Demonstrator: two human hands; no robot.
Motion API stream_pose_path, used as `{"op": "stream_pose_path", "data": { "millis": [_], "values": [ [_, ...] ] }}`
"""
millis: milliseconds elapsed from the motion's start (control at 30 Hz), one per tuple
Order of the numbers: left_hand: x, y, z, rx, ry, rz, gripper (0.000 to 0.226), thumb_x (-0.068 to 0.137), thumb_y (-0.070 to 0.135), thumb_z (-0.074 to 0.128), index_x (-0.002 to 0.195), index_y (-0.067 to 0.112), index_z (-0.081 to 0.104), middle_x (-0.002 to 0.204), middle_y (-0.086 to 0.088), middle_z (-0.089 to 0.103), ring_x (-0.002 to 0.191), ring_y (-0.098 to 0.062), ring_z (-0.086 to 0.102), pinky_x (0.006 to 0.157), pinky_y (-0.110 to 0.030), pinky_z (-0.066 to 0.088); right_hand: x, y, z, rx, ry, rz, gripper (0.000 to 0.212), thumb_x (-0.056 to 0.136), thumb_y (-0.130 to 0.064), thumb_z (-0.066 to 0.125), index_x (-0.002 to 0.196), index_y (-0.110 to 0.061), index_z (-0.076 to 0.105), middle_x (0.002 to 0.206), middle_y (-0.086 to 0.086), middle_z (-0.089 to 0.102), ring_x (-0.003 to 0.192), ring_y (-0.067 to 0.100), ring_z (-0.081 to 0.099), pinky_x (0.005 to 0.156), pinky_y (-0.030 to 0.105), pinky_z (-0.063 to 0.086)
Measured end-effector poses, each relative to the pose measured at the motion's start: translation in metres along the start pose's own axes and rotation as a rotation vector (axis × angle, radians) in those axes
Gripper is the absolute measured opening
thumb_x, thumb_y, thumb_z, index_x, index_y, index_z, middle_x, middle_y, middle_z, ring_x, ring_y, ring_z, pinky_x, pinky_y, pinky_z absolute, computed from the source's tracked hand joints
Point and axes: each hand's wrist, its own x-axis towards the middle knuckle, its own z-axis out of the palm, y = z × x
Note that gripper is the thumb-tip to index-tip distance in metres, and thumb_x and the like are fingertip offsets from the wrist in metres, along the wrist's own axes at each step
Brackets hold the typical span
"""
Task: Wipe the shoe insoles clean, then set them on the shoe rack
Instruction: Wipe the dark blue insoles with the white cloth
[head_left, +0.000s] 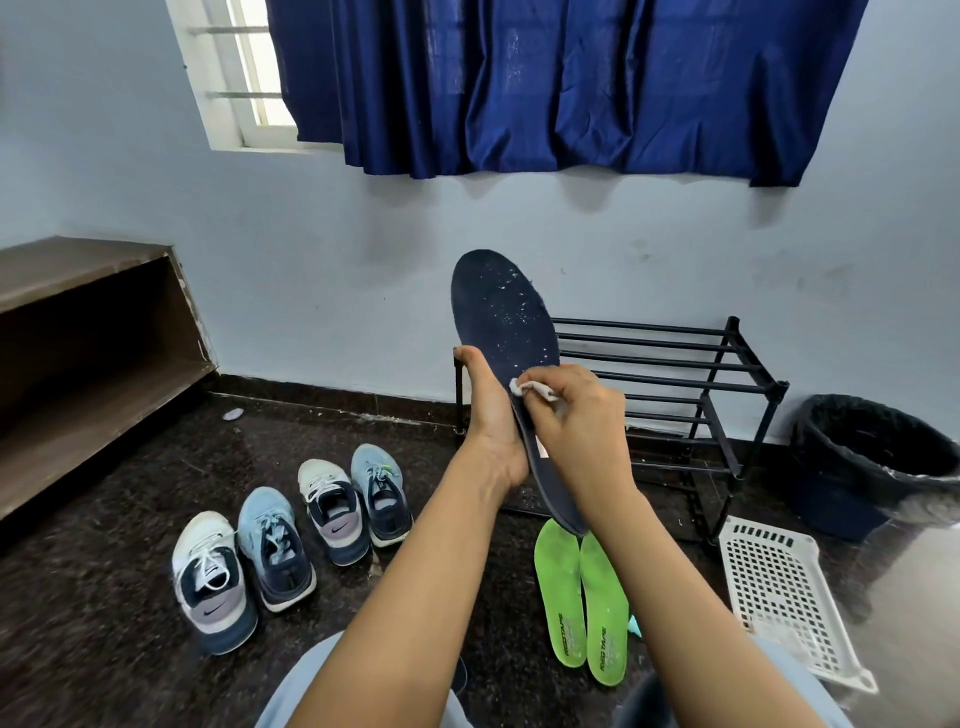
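Note:
My left hand (491, 415) holds a dark blue insole (501, 312) upright from behind, its toe end up and speckled with white flecks. My right hand (576, 415) pinches a small white cloth (530, 387) against the insole's middle. Two bright green insoles (582, 597) lie side by side on the dark floor below my hands. The black metal shoe rack (691, 384) stands against the wall just behind the raised insole, its bars bare.
Several sneakers (291, 535) sit in a row on the floor at left. A white perforated basket (784, 597) lies at right, with a black-lined bin (872, 457) beyond it. A wooden shelf unit (88, 358) fills the left corner.

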Motion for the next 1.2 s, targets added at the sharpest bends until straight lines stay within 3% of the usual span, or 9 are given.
{"op": "stream_pose_path", "data": {
  "millis": [67,200,267,533,667,767,1000,1100,1200],
  "values": [
    [0.004,0.002,0.000,-0.017,0.007,-0.018,0.094,0.081,0.086,0.009,0.096,0.014,0.068,0.087,-0.007,0.071,0.081,-0.022,0.068,0.079,-0.031,0.053,-0.001,-0.002,0.002,-0.019,0.032,-0.038,0.018,0.077,-0.003,0.065,0.086,-0.015,0.074,0.087,0.004,0.069,0.081,0.023,0.064,0.076,0.032,0.049],
    [0.008,0.010,-0.004,-0.095,-0.001,-0.049,0.103,0.080,0.087,0.008,0.098,0.003,0.065,0.092,-0.017,0.067,0.091,-0.029,0.067,0.095,-0.040,0.049,-0.005,-0.005,-0.005,0.043,-0.198,0.050,0.020,0.078,-0.003,0.065,0.082,-0.020,0.074,0.089,-0.002,0.069,0.082,0.014,0.063,0.070,0.003,0.039],
    [0.008,0.012,-0.006,-0.100,-0.007,-0.055,0.102,0.081,0.086,0.008,0.096,0.003,0.065,0.089,-0.016,0.067,0.093,-0.029,0.067,0.094,-0.039,0.050,-0.006,-0.003,-0.007,0.035,-0.269,0.087,0.020,0.078,-0.006,0.066,0.081,-0.023,0.074,0.088,-0.002,0.071,0.083,0.013,0.063,0.068,0.001,0.036],
    [0.003,0.000,0.004,0.034,0.023,-0.066,0.096,0.079,0.087,0.006,0.098,0.015,0.067,0.084,-0.007,0.069,0.078,-0.021,0.068,0.068,-0.027,0.055,0.003,0.000,0.000,0.126,0.056,0.058,0.019,0.078,-0.003,0.067,0.085,-0.020,0.074,0.087,-0.002,0.070,0.083,0.011,0.063,0.078,0.019,0.045],
    [0.005,0.014,0.001,-0.060,-0.006,-0.071,0.105,0.081,0.086,0.006,0.109,0.001,0.061,0.091,-0.020,0.067,0.082,-0.028,0.066,0.082,-0.035,0.056,-0.006,-0.004,-0.003,0.176,-0.152,0.149,0.020,0.079,-0.005,0.067,0.081,-0.023,0.074,0.090,-0.005,0.070,0.083,0.005,0.062,0.070,0.002,0.038],
    [0.007,0.018,-0.003,-0.126,-0.007,-0.021,0.102,0.083,0.084,0.007,0.099,-0.001,0.061,0.080,-0.018,0.068,0.079,-0.027,0.066,0.092,-0.035,0.049,-0.010,-0.005,-0.008,0.158,-0.253,0.158,0.019,0.079,-0.008,0.067,0.079,-0.026,0.073,0.083,-0.004,0.072,0.079,0.007,0.062,0.066,0.004,0.039],
    [-0.003,0.003,0.003,0.087,0.001,-0.011,0.101,0.083,0.082,-0.001,0.099,0.009,0.067,0.085,-0.009,0.071,0.080,-0.023,0.068,0.077,-0.030,0.053,0.000,-0.002,-0.005,0.125,-0.007,0.156,0.017,0.080,-0.007,0.066,0.084,-0.021,0.074,0.086,-0.003,0.071,0.078,0.011,0.064,0.068,0.007,0.042],
    [-0.001,0.009,0.002,0.006,-0.028,-0.007,0.104,0.082,0.084,0.002,0.093,0.002,0.065,0.082,-0.015,0.071,0.081,-0.026,0.068,0.094,-0.037,0.048,-0.006,-0.002,-0.008,0.156,-0.096,0.211,0.015,0.080,-0.011,0.068,0.084,-0.024,0.075,0.084,-0.003,0.072,0.078,0.007,0.063,0.064,0.002,0.039],
    [0.006,0.014,-0.003,-0.138,0.012,0.032,0.100,0.083,0.084,0.009,0.110,0.001,0.059,0.086,-0.017,0.065,0.091,-0.030,0.067,0.107,-0.041,0.041,-0.012,-0.005,-0.007,0.161,-0.183,0.213,0.013,0.079,-0.012,0.069,0.081,-0.024,0.075,0.081,-0.001,0.072,0.077,0.008,0.063,0.062,0.002,0.038]
  ]
}}
